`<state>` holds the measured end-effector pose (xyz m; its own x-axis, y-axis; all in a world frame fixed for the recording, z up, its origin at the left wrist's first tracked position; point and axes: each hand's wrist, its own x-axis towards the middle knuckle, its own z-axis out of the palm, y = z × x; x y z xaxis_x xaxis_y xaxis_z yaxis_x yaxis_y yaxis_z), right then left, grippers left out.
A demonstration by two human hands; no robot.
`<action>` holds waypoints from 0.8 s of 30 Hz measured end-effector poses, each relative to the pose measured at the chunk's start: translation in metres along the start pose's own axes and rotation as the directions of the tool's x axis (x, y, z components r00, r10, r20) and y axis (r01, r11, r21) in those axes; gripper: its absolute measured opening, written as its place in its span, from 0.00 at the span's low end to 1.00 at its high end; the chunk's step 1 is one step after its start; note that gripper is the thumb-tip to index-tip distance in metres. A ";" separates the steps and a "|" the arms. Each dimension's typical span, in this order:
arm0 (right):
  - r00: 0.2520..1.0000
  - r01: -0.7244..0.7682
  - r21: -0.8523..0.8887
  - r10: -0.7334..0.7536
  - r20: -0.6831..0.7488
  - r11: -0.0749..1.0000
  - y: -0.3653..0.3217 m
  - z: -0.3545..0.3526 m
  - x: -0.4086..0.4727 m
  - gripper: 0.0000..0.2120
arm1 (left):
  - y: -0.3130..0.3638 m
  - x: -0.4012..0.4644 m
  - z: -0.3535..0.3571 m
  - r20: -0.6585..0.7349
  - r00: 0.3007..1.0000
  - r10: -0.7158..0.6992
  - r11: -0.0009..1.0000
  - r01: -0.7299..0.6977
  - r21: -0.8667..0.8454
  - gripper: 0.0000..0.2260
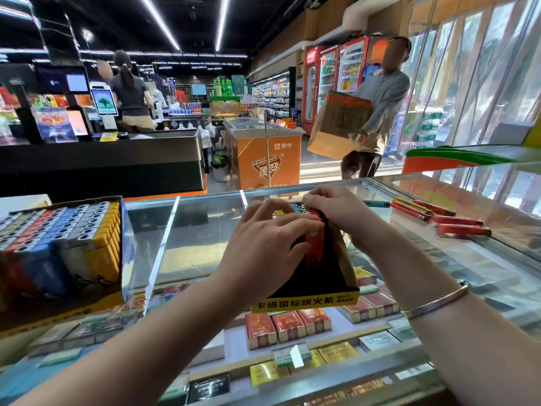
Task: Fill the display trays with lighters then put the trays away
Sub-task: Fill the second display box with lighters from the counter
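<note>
On the glass bench (pixel 205 230), mid-frame: black display tray (pixel 330 276) with a yellow front strip, both hands over its far end. Left hand (pixel 263 241) lies flat across the red lighters (pixel 317 244), fingers straight. Right hand (pixel 336 209) has a narrow grip, pinching a lighter top at the tray's back row. Full tray (pixel 67 238) sits far left (mixed colours). Loose red lighters (pixel 439 218) lie right.

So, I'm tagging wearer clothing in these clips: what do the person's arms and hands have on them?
Both forearms are bare, with no sleeves in view. The right arm wears a thin, plain silver-coloured bangle near the wrist. The left hand and right hand are ungloved; no rings or watch can be seen. Whether the nails are painted cannot be told.
</note>
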<state>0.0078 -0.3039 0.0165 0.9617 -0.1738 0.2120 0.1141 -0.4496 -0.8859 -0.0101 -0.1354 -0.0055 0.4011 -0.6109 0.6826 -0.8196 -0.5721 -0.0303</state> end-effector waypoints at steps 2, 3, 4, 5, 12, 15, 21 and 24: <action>1.000 -0.001 -0.001 0.001 0.015 1.000 0.001 0.000 0.000 0.07 | -0.006 -0.008 0.001 0.048 0.999 0.012 1.000 -0.012 0.004 0.20; 1.000 -0.004 0.011 0.004 0.022 1.000 0.002 -0.001 0.001 0.07 | -0.009 -0.011 0.002 0.063 0.998 -0.006 1.000 0.006 0.004 0.22; 1.000 -0.009 0.024 0.009 0.024 1.000 0.003 -0.001 0.001 0.07 | -0.014 -0.014 0.003 0.072 0.996 -0.059 0.998 0.061 -0.023 0.24; 1.000 -0.013 0.029 0.012 0.023 0.999 0.004 -0.002 0.002 0.08 | -0.018 -0.016 0.004 0.081 0.986 -0.144 0.985 0.151 -0.084 0.27; 0.999 0.034 0.051 -0.032 -0.044 0.998 0.014 -0.009 0.011 0.07 | -0.021 -0.014 0.007 0.407 0.786 -0.465 0.357 0.587 -0.727 0.33; 0.982 0.068 0.027 -0.062 -0.181 0.997 0.021 -0.016 0.017 0.07 | -0.020 -0.015 0.009 0.388 0.799 -0.459 0.305 0.552 -0.776 0.33; 0.923 -0.028 -0.486 -0.165 -0.349 0.873 0.043 -0.036 0.038 0.10 | -0.023 -0.014 0.019 0.415 0.823 -0.388 0.236 0.524 -0.818 0.34; 0.952 -0.139 -0.673 -0.089 -0.293 0.727 0.065 -0.048 0.049 0.14 | -0.024 -0.014 0.021 0.405 0.821 -0.402 0.238 0.520 -0.820 0.34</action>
<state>0.0504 -0.3840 -0.0110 0.8325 -0.3820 0.4013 -0.2186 -0.8920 -0.3957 0.0124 -0.1249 -0.0300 0.8244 -0.4933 0.2775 -0.3216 -0.0048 0.9469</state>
